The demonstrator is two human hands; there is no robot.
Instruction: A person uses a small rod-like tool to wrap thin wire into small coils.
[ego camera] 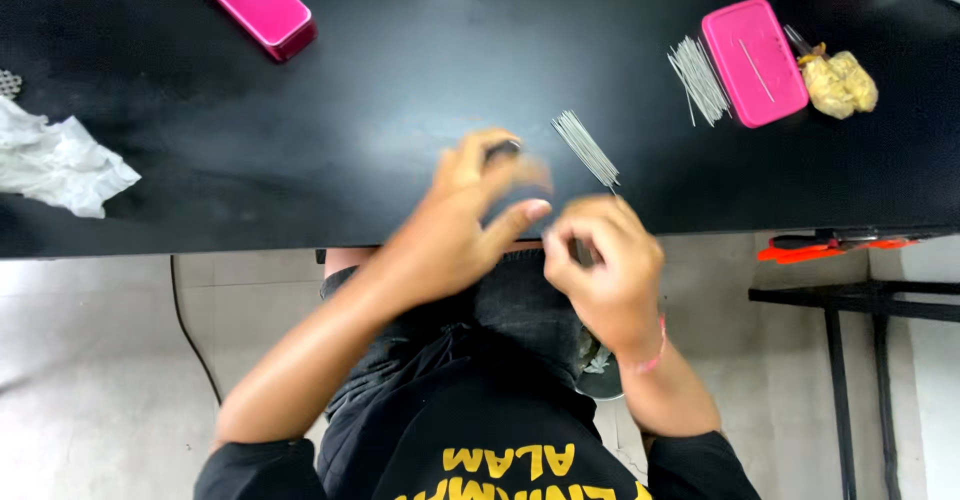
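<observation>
My right hand [603, 266] is closed around the lower end of a bundle of thin metal needles [586, 148], which fans out up and to the left over the black table [400, 80]. My left hand [463, 222] is blurred beside it at the table's front edge, with a small dark object pinched at its fingertips [505, 148]; what that object is cannot be made out.
A second pile of metal needles [698, 80] lies beside a pink lid [753, 60] at the back right, next to a yellowish bag [840, 83]. A pink box [255, 4] sits at the back left and crumpled white plastic [60, 165] at the left edge. A dark stand [860, 300] is on the right.
</observation>
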